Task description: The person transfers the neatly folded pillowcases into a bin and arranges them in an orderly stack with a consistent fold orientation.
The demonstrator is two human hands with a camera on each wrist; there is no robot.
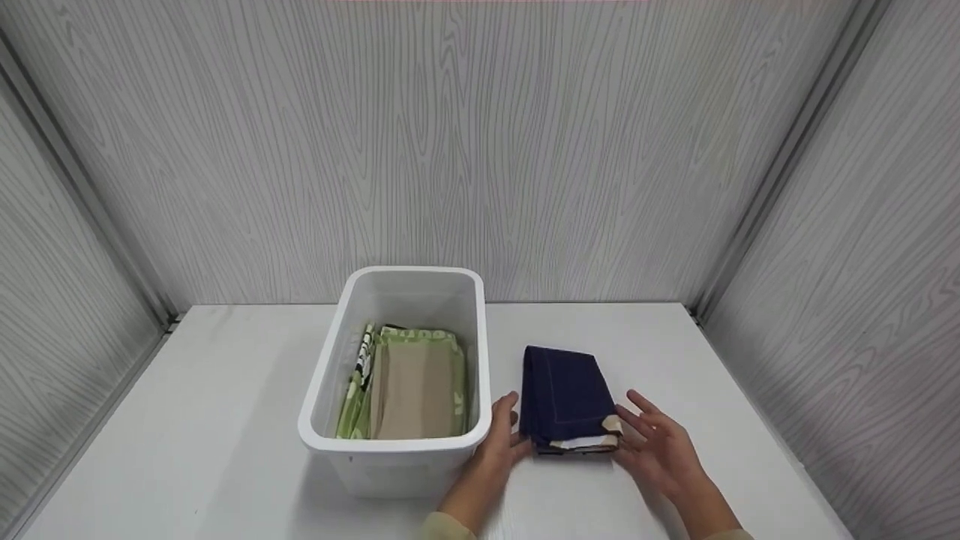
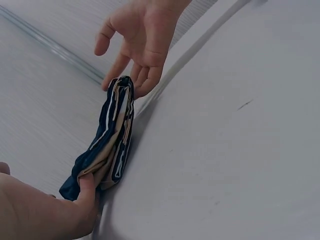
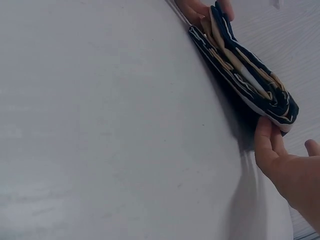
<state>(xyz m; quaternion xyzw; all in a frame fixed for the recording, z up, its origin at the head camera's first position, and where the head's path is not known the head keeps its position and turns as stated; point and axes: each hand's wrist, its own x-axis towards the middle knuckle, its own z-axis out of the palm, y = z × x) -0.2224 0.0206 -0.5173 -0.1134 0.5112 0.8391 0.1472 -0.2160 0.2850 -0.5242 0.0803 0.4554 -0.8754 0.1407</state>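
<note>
A folded navy cloth (image 1: 574, 394) lies on the white table to the right of the bin. Its layered edge, with tan and white parts, faces the front. My left hand (image 1: 491, 442) is at its left side, between cloth and bin; in the left wrist view the thumb (image 2: 87, 187) touches the end of the folds. On the opposite side, my right hand (image 1: 660, 450) has its fingers spread, with fingertips against the cloth's right edge. The right wrist view shows those fingers (image 3: 265, 135) touching the outer fold from below, with the thumb standing apart.
A white plastic bin (image 1: 319, 405) stands left of the cloth. Folded fabrics stand inside it, a beige one (image 1: 416, 390) with green borders and green patterned ones (image 1: 356, 401) at the left. Grey wood-grain panels (image 1: 420, 150) enclose the table at the back and sides.
</note>
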